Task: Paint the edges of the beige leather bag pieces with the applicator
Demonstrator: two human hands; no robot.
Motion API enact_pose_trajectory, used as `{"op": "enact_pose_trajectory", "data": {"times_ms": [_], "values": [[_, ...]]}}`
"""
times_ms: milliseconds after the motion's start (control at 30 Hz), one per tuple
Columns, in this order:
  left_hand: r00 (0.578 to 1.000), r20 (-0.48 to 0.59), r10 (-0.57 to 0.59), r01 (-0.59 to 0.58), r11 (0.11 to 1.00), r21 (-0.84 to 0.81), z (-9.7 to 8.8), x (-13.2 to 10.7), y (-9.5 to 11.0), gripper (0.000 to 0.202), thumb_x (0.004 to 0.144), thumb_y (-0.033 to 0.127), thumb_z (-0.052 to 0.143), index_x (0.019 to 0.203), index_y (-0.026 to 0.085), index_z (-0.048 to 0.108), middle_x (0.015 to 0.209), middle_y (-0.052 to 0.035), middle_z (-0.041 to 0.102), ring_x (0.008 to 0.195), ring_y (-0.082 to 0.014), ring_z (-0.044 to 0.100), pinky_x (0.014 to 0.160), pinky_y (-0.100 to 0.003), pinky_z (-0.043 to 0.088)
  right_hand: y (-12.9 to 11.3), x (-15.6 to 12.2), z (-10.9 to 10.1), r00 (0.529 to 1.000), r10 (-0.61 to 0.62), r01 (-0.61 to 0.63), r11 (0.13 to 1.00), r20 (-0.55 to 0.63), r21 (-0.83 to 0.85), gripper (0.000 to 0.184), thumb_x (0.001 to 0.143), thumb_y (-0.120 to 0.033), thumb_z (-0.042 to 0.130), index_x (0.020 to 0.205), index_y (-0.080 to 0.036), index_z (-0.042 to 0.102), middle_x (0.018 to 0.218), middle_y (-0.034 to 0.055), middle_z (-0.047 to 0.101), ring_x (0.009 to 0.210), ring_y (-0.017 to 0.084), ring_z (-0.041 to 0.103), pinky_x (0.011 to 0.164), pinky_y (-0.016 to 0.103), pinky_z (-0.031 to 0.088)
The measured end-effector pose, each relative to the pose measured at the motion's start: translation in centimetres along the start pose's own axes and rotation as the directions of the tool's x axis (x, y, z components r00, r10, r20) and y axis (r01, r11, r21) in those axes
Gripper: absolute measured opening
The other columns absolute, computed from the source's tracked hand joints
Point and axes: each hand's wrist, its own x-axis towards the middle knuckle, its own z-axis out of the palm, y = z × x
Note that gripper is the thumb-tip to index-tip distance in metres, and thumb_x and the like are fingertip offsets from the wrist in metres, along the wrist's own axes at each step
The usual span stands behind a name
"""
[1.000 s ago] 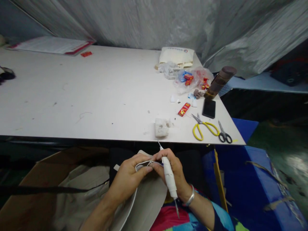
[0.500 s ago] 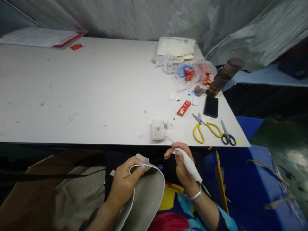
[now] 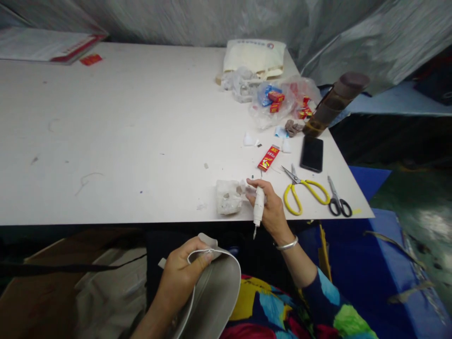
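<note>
My left hand [image 3: 185, 270] pinches the rim of a light-grey, tube-like piece of smooth material [image 3: 221, 282], its opening facing up and its lower part out of view. My right hand [image 3: 270, 207] is closed around a white-wrapped tool [image 3: 259, 205] with a thin metal point at its lower end; another thin tip shows above the fingers. It is at the table's front edge, its fingertips close to a whitish, lumpy block [image 3: 229, 197] with dark spots. Whether the fingertips touch the block I cannot tell.
Right of my right hand lie yellow-handled scissors [image 3: 303, 188], black-handled scissors [image 3: 339, 200] and a phone [image 3: 312, 154]. Beyond are a small red box [image 3: 269, 158], a dark bottle [image 3: 334, 106], plastic bags [image 3: 271, 108] and a cream bag [image 3: 253, 56]. Cardboard [image 3: 21, 301] stands low on the left.
My right hand has moved up and forward to the table edge beside the block, and the white-wrapped tool has turned more upright. My left hand keeps its hold on the grey piece.
</note>
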Motion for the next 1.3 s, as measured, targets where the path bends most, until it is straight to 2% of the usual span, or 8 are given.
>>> {"op": "enact_pose_trajectory", "data": {"times_ms": [200,267,433,700,867,1033,1133,1300], "values": [[0.999,0.042,-0.030,0.030,1.000,-0.004,0.2,1.1,-0.3,0.030,0.081,0.046,0.071,0.068,0.019,0.071,0.068,-0.0028,0.064,0.066,-0.0189,0.057,0.063,-0.028,0.043,0.9,1.0,0.6,0.995,0.034,-0.035,0.999,0.095,0.004,0.046,0.093,-0.016,0.070,0.137,-0.029,0.060,0.133,0.0077,0.068,0.124,0.025,0.065,0.110,0.044,0.051],[0.998,0.063,-0.016,0.016,1.000,-0.009,0.1,1.5,-0.2,0.031,0.082,0.046,0.071,0.068,0.019,0.071,0.069,-0.0029,0.064,0.067,-0.0188,0.057,0.063,-0.028,0.043,1.3,1.1,0.9,0.994,0.047,-0.049,0.999,0.104,0.019,0.043,0.095,-0.019,0.071,0.135,-0.030,0.060,0.133,0.0076,0.069,0.127,0.025,0.064,0.111,0.044,0.050],[0.995,0.098,-0.019,0.022,0.999,-0.024,0.1,2.3,0.0,0.030,0.085,0.042,0.070,0.066,0.019,0.071,0.070,-0.0033,0.065,0.067,-0.0188,0.058,0.063,-0.028,0.043,1.5,1.2,1.3,0.996,0.063,-0.061,0.998,0.070,-0.030,0.032,0.099,-0.029,0.072,0.130,-0.029,0.063,0.128,0.0067,0.072,0.115,0.023,0.068,0.104,0.041,0.054],[0.993,0.114,-0.015,0.020,0.999,-0.043,0.1,2.8,-0.4,0.028,0.085,0.040,0.070,0.067,0.018,0.070,0.070,-0.0032,0.063,0.068,-0.0184,0.058,0.064,-0.028,0.044,1.1,1.5,1.3,0.994,0.021,-0.012,0.997,0.108,-0.081,0.025,0.105,-0.026,0.062,0.129,-0.027,0.061,0.122,0.0075,0.073,0.113,0.024,0.070,0.098,0.040,0.056],[0.993,0.112,-0.030,0.035,0.998,-0.042,0.1,2.5,-0.1,0.028,0.085,0.041,0.070,0.068,0.018,0.070,0.069,-0.0032,0.064,0.067,-0.0186,0.058,0.064,-0.029,0.044,-0.3,0.0,0.0,0.994,-0.013,0.019,0.998,0.105,-0.053,0.029,0.106,-0.026,0.060,0.135,-0.028,0.056,0.114,0.0069,0.074,0.101,0.022,0.075,0.089,0.035,0.060],[0.992,0.124,-0.006,0.012,0.999,-0.051,0.0,2.1,-0.2,0.028,0.088,0.040,0.069,0.070,0.019,0.069,0.072,-0.0031,0.064,0.071,-0.0188,0.059,0.066,-0.028,0.044,-2.4,-2.3,-1.8,0.982,-0.088,0.117,0.979,0.166,-0.170,0.029,0.100,-0.030,0.074,0.126,-0.027,0.063,0.105,0.0045,0.078,0.084,0.019,0.077,0.078,0.029,0.063],[0.992,0.130,0.004,0.002,0.999,-0.048,0.0,2.1,-0.5,0.028,0.089,0.041,0.069,0.072,0.019,0.070,0.074,-0.0035,0.066,0.074,-0.0197,0.061,0.068,-0.028,0.044,-3.2,-3.0,-2.0,0.975,-0.095,0.134,0.973,0.202,-0.190,0.021,0.099,-0.031,0.075,0.118,-0.027,0.067,0.099,0.0041,0.078,0.082,0.020,0.076,0.078,0.029,0.064],[0.990,0.138,0.010,-0.003,0.999,-0.050,-0.1,2.1,-0.8,0.027,0.090,0.041,0.069,0.074,0.019,0.071,0.076,-0.0034,0.067,0.076,-0.0202,0.062,0.070,-0.028,0.045,-3.6,-3.1,-1.5,0.966,-0.107,0.154,0.970,0.236,-0.190,0.018,0.102,-0.030,0.072,0.118,-0.026,0.066,0.097,0.0041,0.077,0.082,0.020,0.075,0.075,0.031,0.062]]}}
